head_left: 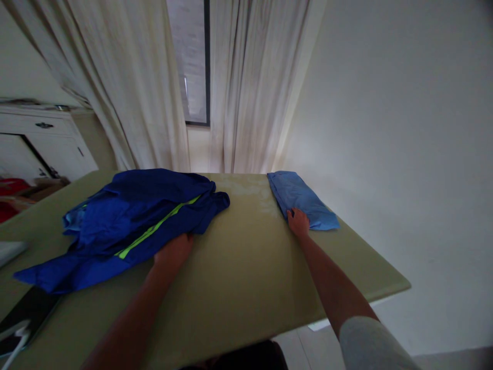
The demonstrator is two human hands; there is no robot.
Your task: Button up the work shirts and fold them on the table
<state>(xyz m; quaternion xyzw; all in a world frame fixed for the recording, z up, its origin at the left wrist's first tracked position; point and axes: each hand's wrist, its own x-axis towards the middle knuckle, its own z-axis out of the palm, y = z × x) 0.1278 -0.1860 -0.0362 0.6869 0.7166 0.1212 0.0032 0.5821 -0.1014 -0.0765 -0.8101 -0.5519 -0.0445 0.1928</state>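
Note:
A dark blue jacket (pixel 142 216) with a yellow-green stripe lies crumpled across the left half of the table. My left hand (pixel 176 251) reaches to its near edge, and the fingers are hidden beneath the fabric. A patch of lighter blue cloth (pixel 75 218) shows at the jacket's left end. On the right, by the wall, rests a folded light blue garment (pixel 304 195). The curled fingers of my right hand (pixel 299 223) grip its near left edge.
The table (pixel 239 277) has a pale green-beige top. At its left lie a black flat object (pixel 33 308), a blurred white item (pixel 19 334) and a white edge (pixel 11 252). A wall (pixel 404 180) borders the right; curtains (pixel 254 92) and a cabinet (pixel 46 133) stand behind.

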